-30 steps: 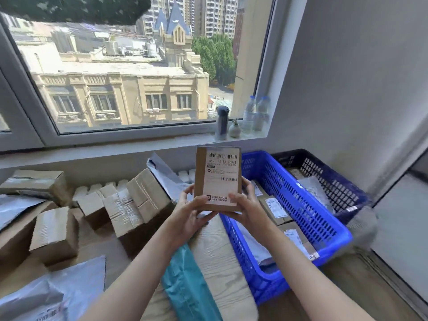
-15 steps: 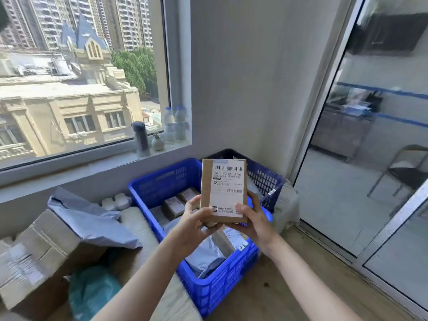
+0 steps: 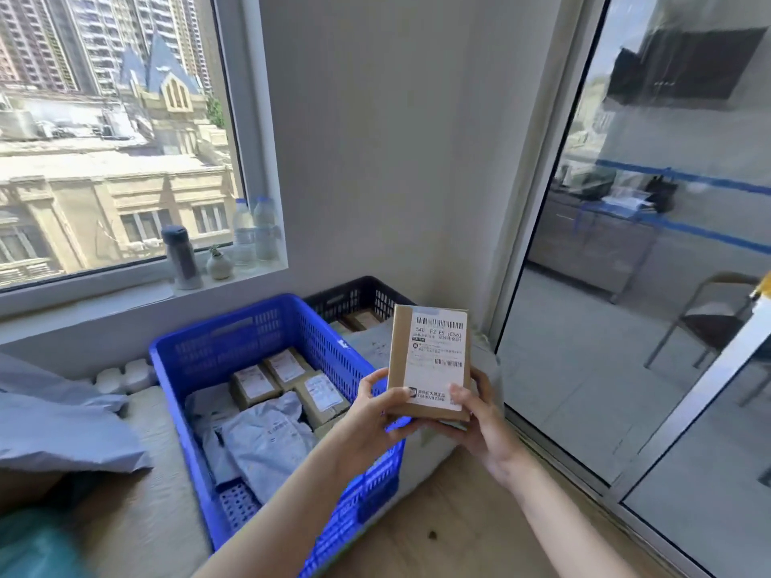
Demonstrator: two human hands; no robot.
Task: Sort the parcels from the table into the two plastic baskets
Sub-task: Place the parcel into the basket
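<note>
A small brown cardboard parcel [image 3: 429, 356] with a white shipping label stands upright in both my hands. My left hand [image 3: 375, 415] grips its lower left corner, thumb on the label side. My right hand [image 3: 479, 423] grips its lower right corner. The parcel hangs over the gap between the blue plastic basket [image 3: 200, 352] and the black plastic basket [image 3: 354, 292] behind it. The blue basket holds several labelled cardboard boxes [image 3: 288, 381] and grey mailer bags [image 3: 267, 444]. The black basket holds a box and a grey bag, partly hidden by the held parcel.
Grey mailer bags [image 3: 62, 427] lie on the table [image 3: 158, 515] at the left, a teal bag [image 3: 37, 548] at the bottom left corner. A flask [image 3: 181, 256], a small pot and two bottles stand on the windowsill. A glass sliding door [image 3: 646, 285] is on the right.
My view has swung right, from the table's boxes to the baskets and the glass door. The parcel, held in both hands, has moved right toward the black basket.
</note>
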